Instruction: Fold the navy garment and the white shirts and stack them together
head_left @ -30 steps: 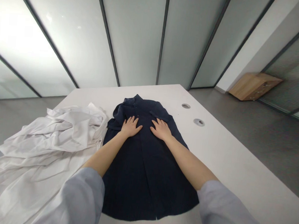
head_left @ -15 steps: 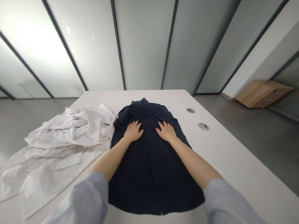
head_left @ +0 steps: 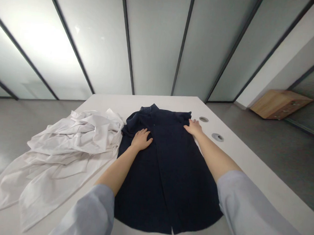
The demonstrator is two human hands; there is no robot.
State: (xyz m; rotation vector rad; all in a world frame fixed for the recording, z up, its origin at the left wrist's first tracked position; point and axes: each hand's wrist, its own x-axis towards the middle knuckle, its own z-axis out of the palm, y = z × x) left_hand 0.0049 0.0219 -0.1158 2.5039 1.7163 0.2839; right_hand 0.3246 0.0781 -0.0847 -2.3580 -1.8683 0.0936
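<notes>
A dark navy short-sleeved shirt (head_left: pixel 180 175) lies front up, its collar at the far end and its hem toward me. My left hand (head_left: pixel 141 139) rests flat on the chest near the button line, fingers stretched out. At the shirt's right edge, my right hand (head_left: pixel 194 127) touches the fabric just below the sleeve end, thumb and fingers apart. The right sleeve (head_left: pixel 182 116) points outward, while the left sleeve (head_left: pixel 132 121) is bunched beside the chest.
A heap of crumpled white cloth (head_left: pixel 78 137) covers the left part of the white table (head_left: pixel 249 172). Two round cable grommets (head_left: pixel 218 137) are set in the tabletop on the right. A wooden cabinet (head_left: pixel 280 103) stands on the floor beyond, near frosted glass panels (head_left: pixel 156 43).
My right hand has moved right, from the chest to the shirt's edge. The right sleeve, folded inward before, now extends outward. My left hand stays on the chest.
</notes>
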